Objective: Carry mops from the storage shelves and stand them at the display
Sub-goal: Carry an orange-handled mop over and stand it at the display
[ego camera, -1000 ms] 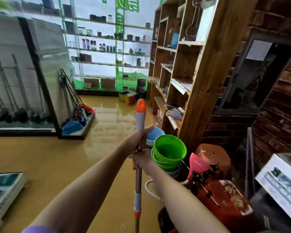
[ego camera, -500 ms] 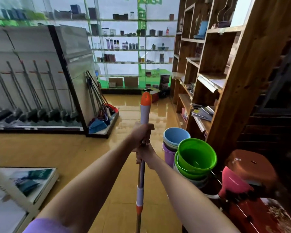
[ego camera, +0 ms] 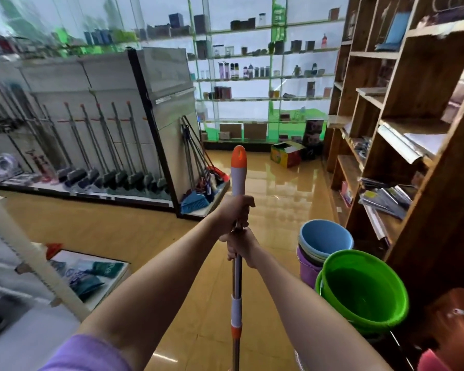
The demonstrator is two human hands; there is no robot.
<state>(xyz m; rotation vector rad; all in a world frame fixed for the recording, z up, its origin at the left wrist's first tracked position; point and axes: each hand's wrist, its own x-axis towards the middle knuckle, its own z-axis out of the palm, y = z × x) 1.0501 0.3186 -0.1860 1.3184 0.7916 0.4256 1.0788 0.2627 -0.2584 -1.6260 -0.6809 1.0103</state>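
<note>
I hold a mop (ego camera: pixel 237 178) upright in front of me; its metal pole has a white grip and an orange cap on top, and its head is out of view below. My left hand (ego camera: pixel 233 212) grips the pole just under the white grip. My right hand (ego camera: pixel 243 247) grips it right below the left. A display rack (ego camera: pixel 97 145) with a row of several mops stands at the left. More mops and brooms (ego camera: pixel 198 172) lean at that rack's end panel.
Stacked buckets, a blue one (ego camera: pixel 324 239) and a green one (ego camera: pixel 362 287), stand on the floor to my right beside tall wooden shelves (ego camera: pixel 402 124). A low white shelf (ego camera: pixel 65 285) lies at my left. Glass shelves (ego camera: pixel 252 76) and a carton (ego camera: pixel 287 153) fill the far end.
The view has swung left and moved forward: the mop display rack is larger and nearer the centre, the buckets have slid to the right. Both hands keep the same hold on the pole.
</note>
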